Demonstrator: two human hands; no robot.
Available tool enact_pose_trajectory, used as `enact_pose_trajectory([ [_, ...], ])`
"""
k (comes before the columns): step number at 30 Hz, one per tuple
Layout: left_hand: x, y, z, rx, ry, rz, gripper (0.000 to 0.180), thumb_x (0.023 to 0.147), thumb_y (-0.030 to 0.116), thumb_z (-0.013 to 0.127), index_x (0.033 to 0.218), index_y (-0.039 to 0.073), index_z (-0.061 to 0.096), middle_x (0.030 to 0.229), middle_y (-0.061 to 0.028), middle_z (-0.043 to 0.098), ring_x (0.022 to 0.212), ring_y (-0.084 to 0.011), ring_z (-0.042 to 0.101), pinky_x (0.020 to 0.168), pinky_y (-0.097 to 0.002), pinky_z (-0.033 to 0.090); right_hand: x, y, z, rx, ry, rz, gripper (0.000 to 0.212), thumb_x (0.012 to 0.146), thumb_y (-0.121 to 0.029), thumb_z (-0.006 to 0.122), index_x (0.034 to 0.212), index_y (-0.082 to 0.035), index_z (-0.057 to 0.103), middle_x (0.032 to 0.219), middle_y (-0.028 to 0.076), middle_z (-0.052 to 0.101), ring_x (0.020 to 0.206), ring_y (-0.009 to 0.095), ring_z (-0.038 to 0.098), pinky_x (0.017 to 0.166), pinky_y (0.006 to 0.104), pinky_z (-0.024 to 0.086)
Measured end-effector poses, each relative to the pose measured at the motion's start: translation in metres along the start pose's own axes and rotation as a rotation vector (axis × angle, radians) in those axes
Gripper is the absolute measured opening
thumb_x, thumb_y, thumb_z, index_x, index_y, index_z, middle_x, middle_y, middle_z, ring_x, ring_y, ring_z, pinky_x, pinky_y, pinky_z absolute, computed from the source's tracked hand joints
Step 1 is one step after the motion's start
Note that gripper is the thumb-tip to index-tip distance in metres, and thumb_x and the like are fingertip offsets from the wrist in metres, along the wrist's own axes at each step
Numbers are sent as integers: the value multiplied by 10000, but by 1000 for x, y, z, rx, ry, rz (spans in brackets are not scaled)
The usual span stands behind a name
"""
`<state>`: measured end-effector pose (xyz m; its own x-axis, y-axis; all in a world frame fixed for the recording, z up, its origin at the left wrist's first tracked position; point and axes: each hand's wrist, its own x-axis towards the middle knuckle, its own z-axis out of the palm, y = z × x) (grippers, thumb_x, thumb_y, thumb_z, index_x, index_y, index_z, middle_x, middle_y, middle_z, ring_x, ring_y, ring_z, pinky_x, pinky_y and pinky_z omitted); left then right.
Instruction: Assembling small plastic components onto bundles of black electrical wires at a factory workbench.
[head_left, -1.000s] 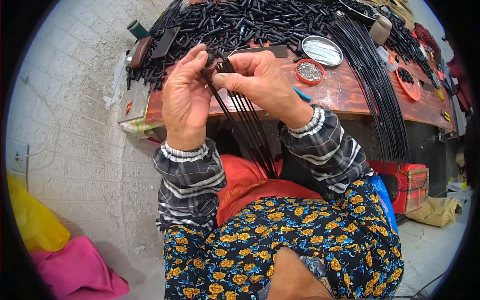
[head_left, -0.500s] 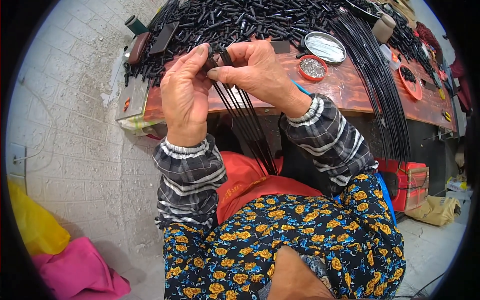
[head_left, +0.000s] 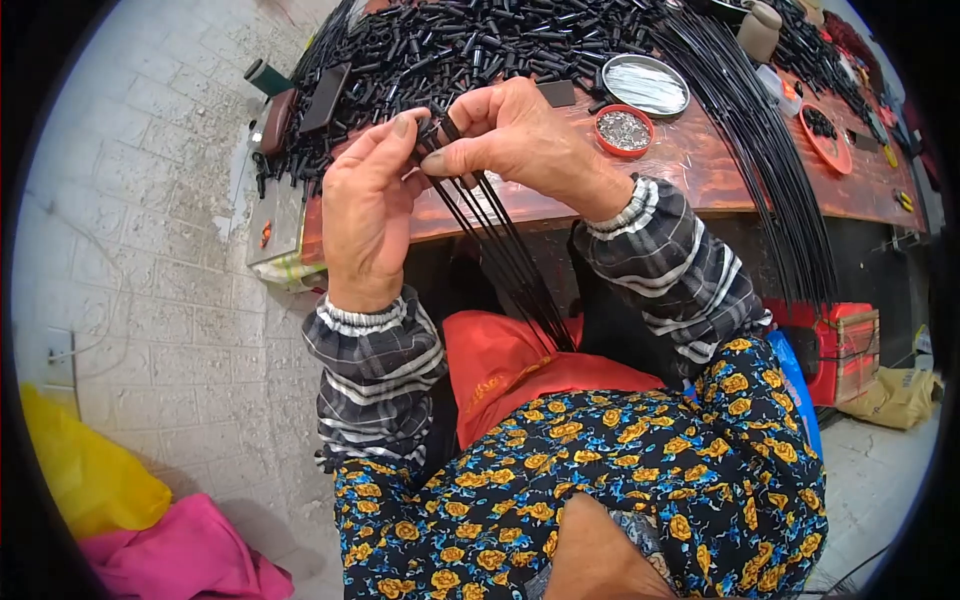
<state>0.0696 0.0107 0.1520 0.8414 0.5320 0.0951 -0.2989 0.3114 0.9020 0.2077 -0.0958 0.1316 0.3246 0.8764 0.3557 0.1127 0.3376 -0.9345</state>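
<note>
Both my hands are raised close together in front of the table's near edge. My right hand (head_left: 525, 140) pinches the upper ends of several thin black rods (head_left: 510, 260) between thumb and fingers. The rods slant down from there, fanned slightly, and their lower ends rest on the red cloth (head_left: 500, 350) over my lap. My left hand (head_left: 368, 200) is closed beside the rod tops, thumb and fingertips pinching a small black part (head_left: 428, 130). Fingers hide most of that part, and I cannot tell whether it sits on a rod.
Black tubular parts (head_left: 470, 50) are heaped across the table (head_left: 690, 170). A red dish of small metal bits (head_left: 624, 132) and a round tray of silvery strips (head_left: 648, 85) stand at right. Long black rods (head_left: 760, 170) overhang the front edge. A phone (head_left: 325, 97) lies at left.
The view has shifted slightly, so the table and lap appear moved a little. Both hands keep the same hold at the rod tops, with only slight finger movement.
</note>
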Motion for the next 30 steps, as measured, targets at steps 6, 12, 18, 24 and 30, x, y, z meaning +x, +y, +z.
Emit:
enact_pose_trajectory([
  [6, -3, -11, 4, 148, 43, 171, 264, 861, 12, 633, 1117, -51, 614, 976, -54, 641, 854, -118, 599, 799, -256, 489, -7, 3, 4, 39, 12, 13, 154, 782, -146, 709, 749, -62, 585, 646, -35, 568, 570, 6, 507, 460, 158, 378],
  [12, 0, -15, -3, 145, -24, 169, 288, 901, 43, 584, 1169, -63, 570, 1002, -104, 640, 897, -159, 610, 842, -288, 489, -12, 10, -5, 195, -32, 13, 272, 881, -300, 659, 797, -42, 677, 656, -26, 587, 545, 20, 503, 456, 176, 392],
  [18, 6, -18, -2, 18, -50, 137, 273, 887, 30, 606, 1147, -50, 593, 999, -77, 640, 890, -123, 598, 829, -247, 475, -9, 10, -11, 151, -29, 58, 314, 866, -314, 675, 719, -37, 676, 588, -20, 577, 463, 31, 485, 396, 171, 367],
  [24, 9, -18, -1, -29, -120, 130, 285, 893, 24, 591, 1164, -64, 574, 1031, -92, 631, 916, -133, 593, 849, -259, 467, -8, 4, -14, 84, -42, 97, 316, 838, -312, 703, 686, -37, 666, 571, -13, 574, 443, 37, 490, 377, 172, 372],
  [30, 2, -17, -7, -32, -224, 146, 320, 882, 66, 619, 1167, -70, 565, 1043, -111, 623, 944, -163, 589, 889, -295, 452, -11, -6, -14, 62, -112, 170, 310, 824, -304, 717, 673, -38, 667, 568, -11, 586, 455, 39, 515, 382, 168, 380],
])
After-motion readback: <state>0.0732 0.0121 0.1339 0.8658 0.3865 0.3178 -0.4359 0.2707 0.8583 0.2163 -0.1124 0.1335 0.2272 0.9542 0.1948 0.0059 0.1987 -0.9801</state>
